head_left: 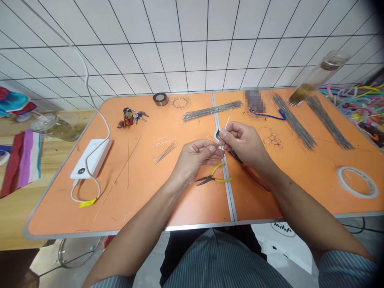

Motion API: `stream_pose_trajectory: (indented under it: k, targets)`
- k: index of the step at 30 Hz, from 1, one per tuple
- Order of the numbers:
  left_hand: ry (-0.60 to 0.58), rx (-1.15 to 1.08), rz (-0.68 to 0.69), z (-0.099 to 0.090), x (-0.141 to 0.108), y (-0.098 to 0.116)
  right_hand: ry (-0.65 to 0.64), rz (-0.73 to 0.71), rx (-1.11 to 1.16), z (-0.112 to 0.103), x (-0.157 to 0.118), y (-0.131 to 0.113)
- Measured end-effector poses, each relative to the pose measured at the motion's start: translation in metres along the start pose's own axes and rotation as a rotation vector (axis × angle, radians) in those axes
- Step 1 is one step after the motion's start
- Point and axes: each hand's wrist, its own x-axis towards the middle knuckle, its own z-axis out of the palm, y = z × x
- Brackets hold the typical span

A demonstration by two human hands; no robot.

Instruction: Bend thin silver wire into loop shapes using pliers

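Observation:
Near the middle seam of the orange table, my left hand [199, 156] pinches a thin wire piece whose shape is hard to make out. My right hand [240, 138] meets it there, thumb and forefinger closed on a thin pale wire [227, 123] that points upward. Just below my left fingers lie yellow-handled pliers [214, 177]. Red-handled pliers [255, 177] lie partly hidden under my right hand. Short cut wires [166, 152] rest left of my left hand. Bent wire loops [271, 138] are to the right of my right hand.
Wire bundles [211, 111] lie at the back and right. Along the back are a tape roll [160, 99], keys [139, 116] and a tilted glass bottle [312, 84]. A power bank [91, 159] with a cable sits left; a white ring [357, 182] lies right.

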Motion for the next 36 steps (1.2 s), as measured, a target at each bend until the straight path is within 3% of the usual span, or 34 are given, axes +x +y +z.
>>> stream_pose_trajectory:
  k: [16, 22, 29, 36]
  targets:
    - [0.027, 0.06, 0.063, 0.0025, -0.0023, 0.0014, -0.022, 0.054, 0.116, 0.0003, 0.0003, -0.0012]
    - [0.018, 0.06, 0.024, 0.0025, -0.002, 0.0014, -0.021, 0.03, 0.076, -0.0002, 0.0003, -0.0002]
    - [0.046, 0.046, 0.022, 0.0024, -0.0013, 0.0019, -0.062, 0.124, 0.167, 0.0021, -0.0082, -0.0085]
    - [0.05, 0.061, 0.025, 0.0045, -0.0028, 0.0011, -0.007, 0.128, 0.244, 0.0048, -0.006, -0.0016]
